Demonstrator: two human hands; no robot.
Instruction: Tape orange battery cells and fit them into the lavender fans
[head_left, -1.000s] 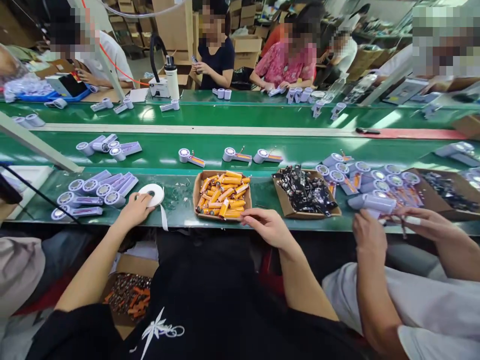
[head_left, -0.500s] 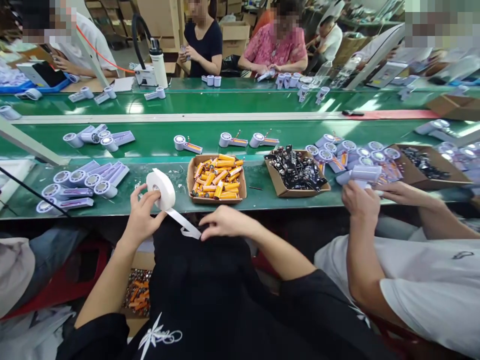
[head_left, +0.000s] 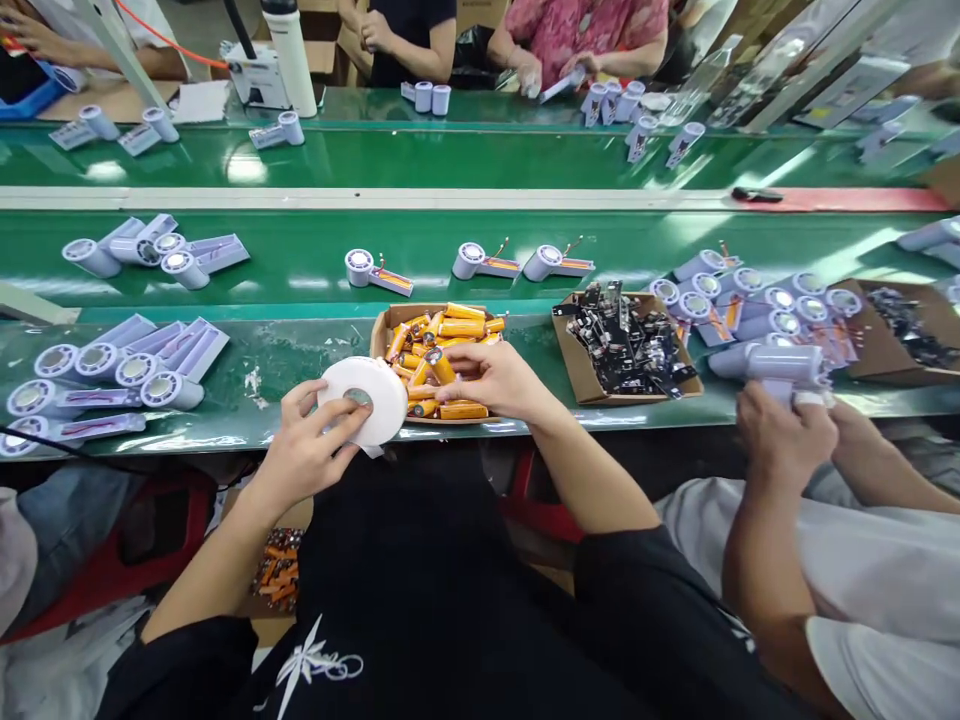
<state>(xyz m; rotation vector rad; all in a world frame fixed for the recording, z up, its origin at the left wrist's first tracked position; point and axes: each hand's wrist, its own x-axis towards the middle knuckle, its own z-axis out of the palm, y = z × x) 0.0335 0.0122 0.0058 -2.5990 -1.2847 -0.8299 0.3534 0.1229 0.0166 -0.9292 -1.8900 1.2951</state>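
My left hand point(head_left: 319, 440) grips a roll of white tape point(head_left: 386, 400), its fingers at the core and a short loose end hanging below. To the right of the roll, my right hand point(head_left: 499, 380) reaches into a small cardboard box point(head_left: 379, 335) of orange cylindrical batteries point(head_left: 461, 328). The thumb and fingers close on one battery point(head_left: 439, 366), which stands tilted above the others. Part of the box is hidden behind the roll and my right hand.
Purple-grey handheld fan bodies point(head_left: 172, 388) lie in a group on the left, with several more along the green belt point(head_left: 300, 240). A box of black circuit parts point(head_left: 626, 340) stands right. Beside me, a co-worker's hands point(head_left: 787, 430) hold a fan body.
My right hand has left the tape's loose end and moved up into the battery box. The roll has moved right and down, turning its flat side up. The view has shifted downward.
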